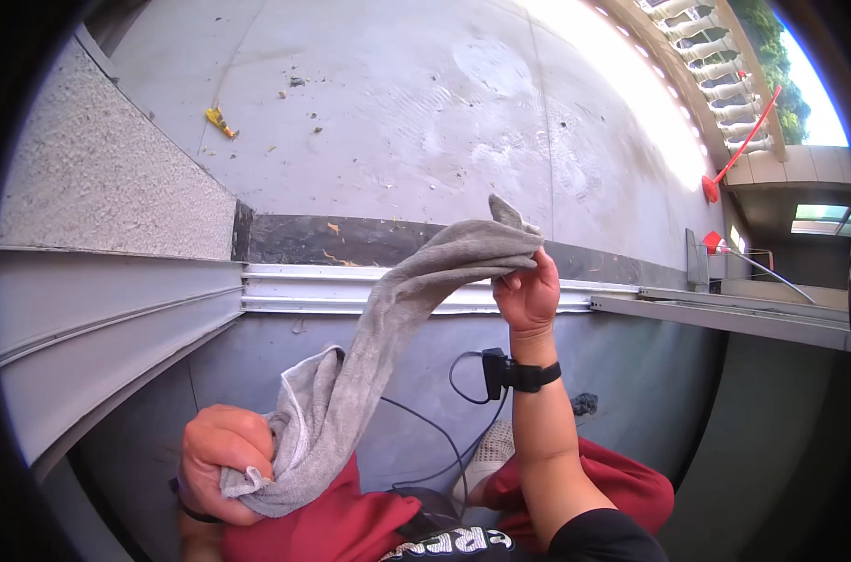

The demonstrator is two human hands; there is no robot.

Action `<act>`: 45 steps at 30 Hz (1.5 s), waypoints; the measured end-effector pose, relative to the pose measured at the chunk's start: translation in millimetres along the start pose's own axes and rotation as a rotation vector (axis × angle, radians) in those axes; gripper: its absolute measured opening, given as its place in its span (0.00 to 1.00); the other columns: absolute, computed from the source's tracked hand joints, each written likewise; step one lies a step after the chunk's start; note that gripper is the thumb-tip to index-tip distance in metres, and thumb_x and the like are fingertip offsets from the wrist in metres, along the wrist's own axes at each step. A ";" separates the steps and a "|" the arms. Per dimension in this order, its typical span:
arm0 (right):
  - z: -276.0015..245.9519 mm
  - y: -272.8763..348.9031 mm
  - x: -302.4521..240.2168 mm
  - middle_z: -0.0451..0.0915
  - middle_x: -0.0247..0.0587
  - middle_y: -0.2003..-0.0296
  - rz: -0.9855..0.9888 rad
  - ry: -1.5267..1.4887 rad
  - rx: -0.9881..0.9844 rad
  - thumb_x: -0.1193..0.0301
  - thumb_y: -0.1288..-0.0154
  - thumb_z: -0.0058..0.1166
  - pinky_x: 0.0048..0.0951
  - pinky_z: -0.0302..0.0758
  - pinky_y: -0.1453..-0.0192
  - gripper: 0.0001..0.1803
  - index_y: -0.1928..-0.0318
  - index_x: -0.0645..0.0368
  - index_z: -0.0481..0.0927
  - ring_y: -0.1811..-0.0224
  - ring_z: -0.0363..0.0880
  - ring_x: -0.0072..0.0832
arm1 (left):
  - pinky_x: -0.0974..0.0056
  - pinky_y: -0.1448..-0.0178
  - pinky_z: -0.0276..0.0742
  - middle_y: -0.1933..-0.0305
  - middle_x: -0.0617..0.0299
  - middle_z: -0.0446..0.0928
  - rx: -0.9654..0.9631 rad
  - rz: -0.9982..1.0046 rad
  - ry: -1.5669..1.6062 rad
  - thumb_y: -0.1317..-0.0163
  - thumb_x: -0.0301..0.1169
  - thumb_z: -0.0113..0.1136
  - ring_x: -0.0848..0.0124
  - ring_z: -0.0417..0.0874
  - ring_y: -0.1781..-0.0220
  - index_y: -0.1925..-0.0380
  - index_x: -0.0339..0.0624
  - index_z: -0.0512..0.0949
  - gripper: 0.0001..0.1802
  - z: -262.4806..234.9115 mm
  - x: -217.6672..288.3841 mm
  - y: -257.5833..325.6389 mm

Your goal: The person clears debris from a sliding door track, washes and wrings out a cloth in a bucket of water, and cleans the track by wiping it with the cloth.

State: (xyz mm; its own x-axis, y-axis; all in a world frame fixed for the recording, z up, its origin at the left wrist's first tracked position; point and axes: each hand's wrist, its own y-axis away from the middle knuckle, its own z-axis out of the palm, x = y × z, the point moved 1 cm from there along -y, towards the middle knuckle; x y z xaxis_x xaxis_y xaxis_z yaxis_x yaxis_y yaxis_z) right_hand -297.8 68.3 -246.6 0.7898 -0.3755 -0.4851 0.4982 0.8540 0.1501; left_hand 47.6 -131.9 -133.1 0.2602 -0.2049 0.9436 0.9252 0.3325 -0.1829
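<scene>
- Head view: soft grey terry towel [388, 347], twisted ropelike, runs from 7 to 1 o'clock.
- Left hand [221, 461] fisted around its bunched end.
- Right hand [528, 292] pinches its upper corner; fingertips hidden.

Daylight; blown-out glare on concrete floor [622, 84] at 1 o'clock. Foreground shaded, sharp. Fisheye bends edges; black vignette.
</scene>
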 end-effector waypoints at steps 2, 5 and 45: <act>-49.6 10.9 -35.8 0.75 0.46 0.53 -0.002 0.499 0.557 0.66 0.33 0.34 0.35 0.63 0.41 0.18 0.52 0.64 0.71 0.47 0.69 0.34 | 0.70 0.79 0.63 0.78 0.61 0.72 -0.102 -0.009 0.110 0.69 0.22 0.66 0.71 0.73 0.81 0.81 0.38 0.77 0.10 3.2 -8.4 -7.4; -15.1 22.4 -57.8 0.74 0.43 0.55 -0.284 0.476 0.419 0.67 0.32 0.35 0.35 0.68 0.44 0.15 0.53 0.62 0.69 0.49 0.71 0.33 | 0.68 0.77 0.64 0.77 0.61 0.72 -0.271 -0.040 0.124 0.66 0.22 0.67 0.69 0.72 0.80 0.80 0.37 0.76 0.11 11.4 -4.1 -19.3; -282.0 102.5 -172.4 0.77 0.54 0.68 -0.022 2.065 1.547 0.74 0.50 0.50 0.42 0.72 0.56 0.06 0.70 0.61 0.74 0.62 0.76 0.49 | 0.64 0.68 0.65 0.76 0.57 0.67 -0.509 -0.404 -0.097 0.53 0.34 0.64 0.62 0.69 0.72 0.76 0.38 0.72 0.13 182.1 -162.6 -126.1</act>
State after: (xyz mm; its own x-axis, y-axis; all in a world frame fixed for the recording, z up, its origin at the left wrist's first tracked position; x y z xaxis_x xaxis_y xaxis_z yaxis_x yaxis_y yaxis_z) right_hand -483.9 322.2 -390.5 0.1391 0.9782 -0.1542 0.9805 -0.1579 -0.1173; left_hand -161.7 27.2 -213.2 -0.1395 -0.1309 0.9815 0.9662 -0.2350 0.1060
